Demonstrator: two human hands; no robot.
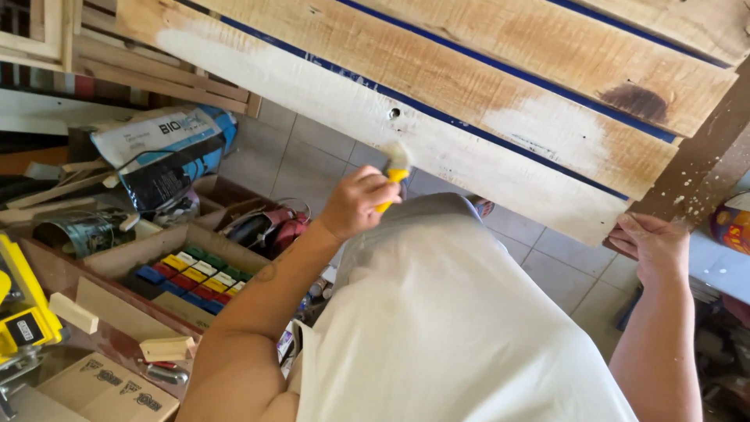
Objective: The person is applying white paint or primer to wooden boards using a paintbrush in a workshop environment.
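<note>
Head view: left fingers curl tight around a yellow-handled paintbrush (394, 173), its pale bristles pressed to the lower slat of a rough wooden plank panel with blue stripes (469, 86); left hand (355, 202) is raised. Right hand (655, 246) lies half open, fingers touching the panel's lower corner. Beyond: wooden tray of coloured blocks (191, 273), yellow power tool (19, 312)
</note>
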